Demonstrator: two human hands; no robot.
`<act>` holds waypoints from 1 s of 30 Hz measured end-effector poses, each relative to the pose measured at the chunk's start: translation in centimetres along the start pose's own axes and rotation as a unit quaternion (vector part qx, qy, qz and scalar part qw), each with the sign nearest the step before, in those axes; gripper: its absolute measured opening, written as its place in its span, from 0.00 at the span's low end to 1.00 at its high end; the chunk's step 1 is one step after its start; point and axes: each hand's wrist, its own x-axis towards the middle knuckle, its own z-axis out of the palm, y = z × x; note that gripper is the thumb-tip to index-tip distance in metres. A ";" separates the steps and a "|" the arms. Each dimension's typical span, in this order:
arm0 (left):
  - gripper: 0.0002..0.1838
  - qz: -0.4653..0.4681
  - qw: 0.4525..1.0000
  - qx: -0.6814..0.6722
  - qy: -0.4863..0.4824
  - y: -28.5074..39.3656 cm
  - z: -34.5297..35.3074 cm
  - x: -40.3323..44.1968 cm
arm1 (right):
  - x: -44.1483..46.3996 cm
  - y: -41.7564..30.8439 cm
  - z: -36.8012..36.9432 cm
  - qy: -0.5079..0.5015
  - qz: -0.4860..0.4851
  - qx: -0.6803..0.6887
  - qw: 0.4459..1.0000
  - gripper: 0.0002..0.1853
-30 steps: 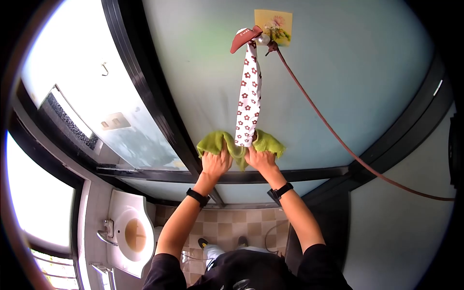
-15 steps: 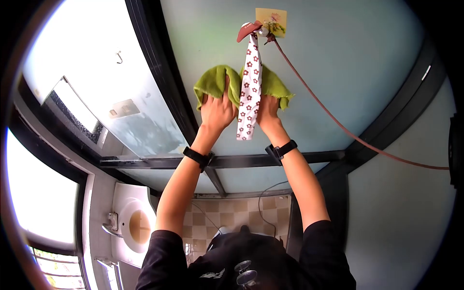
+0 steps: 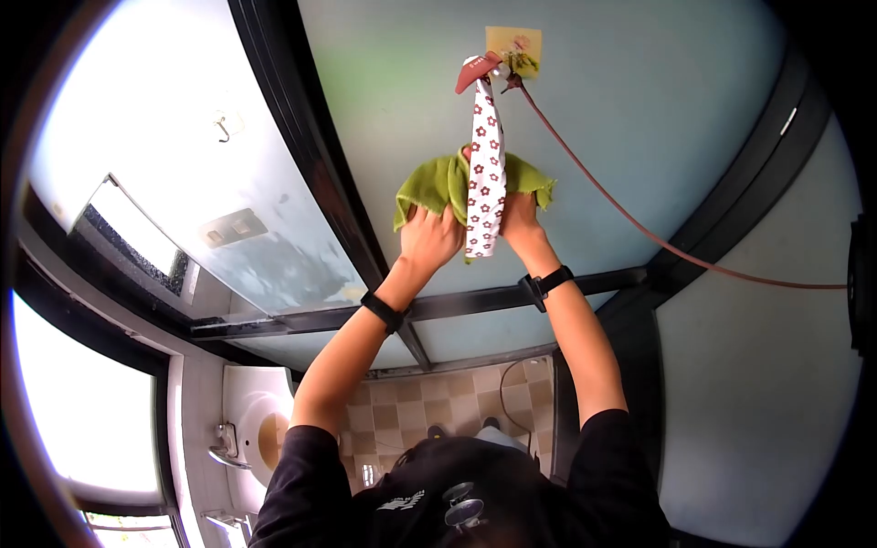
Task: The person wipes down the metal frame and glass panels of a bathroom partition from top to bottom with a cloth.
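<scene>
Green cloth (image 3: 434, 187) higher above dark crossbar (image 3: 493, 300) than at first (left hand (image 3: 429, 238), right hand (image 3: 523, 220) too).

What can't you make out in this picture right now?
All in the head view:
- Left hand: fingertips hidden by the green cloth.
- Right hand: most fingers hidden by cloth and flowered strip.
- Red piece: lettering too small.
- Sink: partly behind the left sleeve.

And here's the green cloth (image 3: 429, 189), fuzzy and frayed at its edge, rumpled into folds, spreading out to both sides behind the flower-patterned strip (image 3: 486, 173).
</scene>
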 end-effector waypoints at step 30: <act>0.30 0.047 0.986 -0.138 0.075 18.5 15.8 13.5 | -1.5 19.7 -16.0 0.190 -0.041 -0.305 0.932 0.40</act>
